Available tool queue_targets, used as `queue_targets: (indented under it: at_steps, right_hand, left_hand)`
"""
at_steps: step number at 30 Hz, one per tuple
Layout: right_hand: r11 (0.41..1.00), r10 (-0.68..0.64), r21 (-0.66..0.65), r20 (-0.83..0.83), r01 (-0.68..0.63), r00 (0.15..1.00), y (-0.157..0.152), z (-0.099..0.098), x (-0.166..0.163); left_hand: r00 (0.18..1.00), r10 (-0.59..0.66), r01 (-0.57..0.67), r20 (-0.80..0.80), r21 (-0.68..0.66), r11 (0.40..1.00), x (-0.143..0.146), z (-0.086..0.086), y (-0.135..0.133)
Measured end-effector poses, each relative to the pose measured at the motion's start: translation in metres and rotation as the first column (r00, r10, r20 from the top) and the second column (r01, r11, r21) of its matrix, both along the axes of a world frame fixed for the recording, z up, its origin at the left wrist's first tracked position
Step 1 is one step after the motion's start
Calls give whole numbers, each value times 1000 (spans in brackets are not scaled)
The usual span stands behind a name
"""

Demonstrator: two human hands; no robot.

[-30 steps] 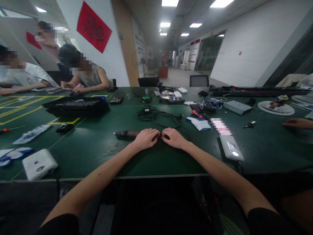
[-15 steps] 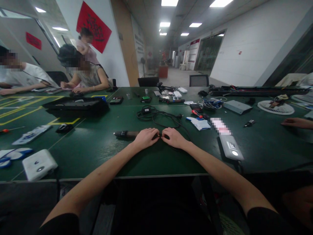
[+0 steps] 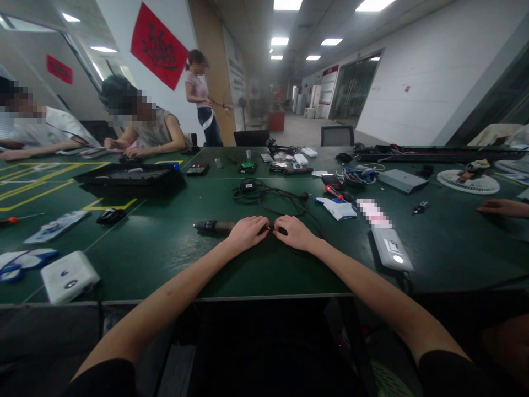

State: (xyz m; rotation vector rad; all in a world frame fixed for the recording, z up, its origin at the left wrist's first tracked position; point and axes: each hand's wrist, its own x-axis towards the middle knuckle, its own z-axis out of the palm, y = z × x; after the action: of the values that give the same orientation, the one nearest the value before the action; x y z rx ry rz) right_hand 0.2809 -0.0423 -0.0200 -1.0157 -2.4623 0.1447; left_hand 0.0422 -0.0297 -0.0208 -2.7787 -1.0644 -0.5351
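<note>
A dark, rod-shaped electric screwdriver (image 3: 212, 225) lies on the green table (image 3: 165, 248), its tip pointing left. My left hand (image 3: 247, 232) is closed over its right end. My right hand (image 3: 294, 231) sits right beside it, fingers curled round the spot where a black cable (image 3: 268, 197) joins the tool. The fingertips of both hands almost touch. What lies under the right fingers is hidden.
A white-grey device (image 3: 390, 249) lies to the right, a white box (image 3: 68, 277) at the near left edge, a black tray (image 3: 128, 179) at the back left. Small parts and tools crowd the far middle. Seated people are at the left, another person's hand (image 3: 502, 207) at the right.
My hands have stayed in place on the tool. A person in a pink top has walked from behind the seated people towards the right along the far wall.
</note>
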Motion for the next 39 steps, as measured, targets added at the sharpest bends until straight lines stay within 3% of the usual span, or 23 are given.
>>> queue_targets:
  at_steps: [39]
  right_hand:
    - [1000,-2,25,-5,3,1000,2,-3,1]
  left_hand:
    - [999,-41,41,-12,28,999,-1,-3,2]
